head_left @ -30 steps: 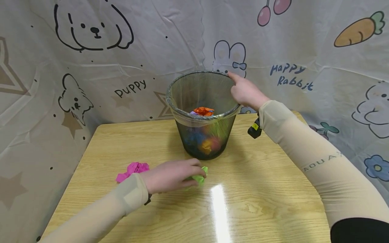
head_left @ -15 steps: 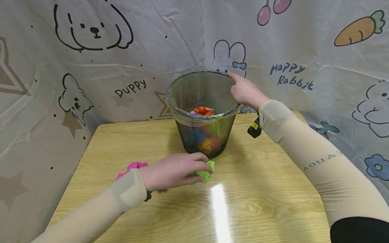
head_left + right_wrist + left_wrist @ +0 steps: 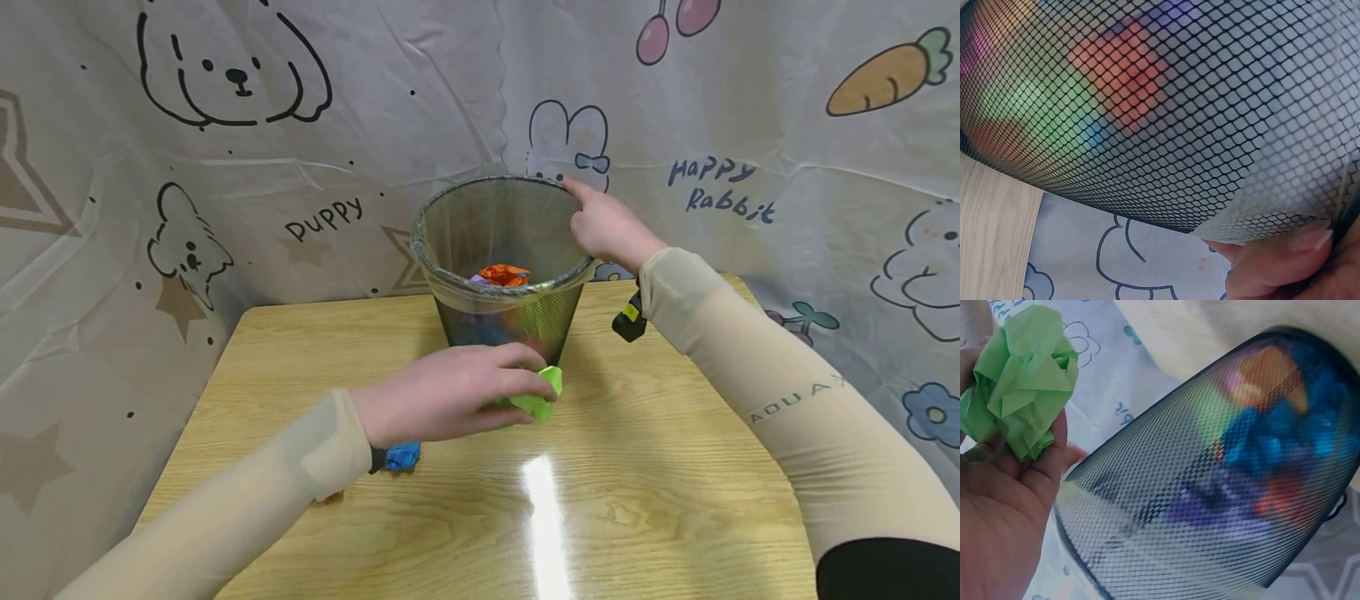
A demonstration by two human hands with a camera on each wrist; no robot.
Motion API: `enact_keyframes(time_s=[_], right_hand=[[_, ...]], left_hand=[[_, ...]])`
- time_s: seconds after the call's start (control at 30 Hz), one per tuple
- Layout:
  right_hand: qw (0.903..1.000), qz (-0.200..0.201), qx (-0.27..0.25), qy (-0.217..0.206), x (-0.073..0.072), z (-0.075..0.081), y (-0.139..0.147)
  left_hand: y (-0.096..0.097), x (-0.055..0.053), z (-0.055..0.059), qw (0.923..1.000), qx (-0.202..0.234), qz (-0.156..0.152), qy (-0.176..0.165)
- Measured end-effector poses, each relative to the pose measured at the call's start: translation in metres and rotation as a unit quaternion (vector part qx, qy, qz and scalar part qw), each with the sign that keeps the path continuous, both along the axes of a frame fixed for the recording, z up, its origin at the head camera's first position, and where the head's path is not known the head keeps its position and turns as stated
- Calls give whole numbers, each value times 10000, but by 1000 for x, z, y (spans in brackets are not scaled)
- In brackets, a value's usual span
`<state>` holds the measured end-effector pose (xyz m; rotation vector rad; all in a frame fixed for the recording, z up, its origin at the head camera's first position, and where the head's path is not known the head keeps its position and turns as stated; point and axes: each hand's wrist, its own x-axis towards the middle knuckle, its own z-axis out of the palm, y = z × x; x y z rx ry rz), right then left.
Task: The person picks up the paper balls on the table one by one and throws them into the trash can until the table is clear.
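My left hand [image 3: 457, 396] holds a crumpled ball of green paper [image 3: 537, 406] between thumb and fingers, in front of the basket's lower wall in the head view. In the left wrist view the green ball sits at the fingertips beside the mesh. My right hand [image 3: 611, 225] grips the right rim of the black mesh wastebasket [image 3: 457, 321], which has a clear liner folded over its edge. The right wrist view shows the fingers [image 3: 1279, 265] at that rim. Inside lie several crumpled papers, with an orange one [image 3: 505, 275] on top.
A blue crumpled paper [image 3: 402, 456] lies on the wooden table [image 3: 637, 492] by the left wrist. A small brownish piece [image 3: 330, 498] shows partly from under the left forearm. A printed cloth [image 3: 465, 92] hangs behind the table.
My left hand has risen with the green paper and moved right, toward the basket. The pink paper is now hidden behind the arm, while the blue one shows. The right hand stays put.
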<state>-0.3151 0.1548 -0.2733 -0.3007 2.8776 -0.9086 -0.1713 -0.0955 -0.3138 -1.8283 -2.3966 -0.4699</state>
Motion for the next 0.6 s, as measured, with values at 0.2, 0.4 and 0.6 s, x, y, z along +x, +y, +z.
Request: enact_keyframes(time_s=[0.2, 0.4, 0.6], right_hand=[[10000, -16, 19, 31, 0, 0, 0], [10000, -20, 21, 35, -1, -2, 0], [10000, -1, 47, 57, -2, -2, 0]], left_hand=[[8, -9, 18, 9981, 497, -198, 317], [13, -17, 34, 9946, 868, -390, 413], [16, -24, 44, 9916, 1108, -552, 379]])
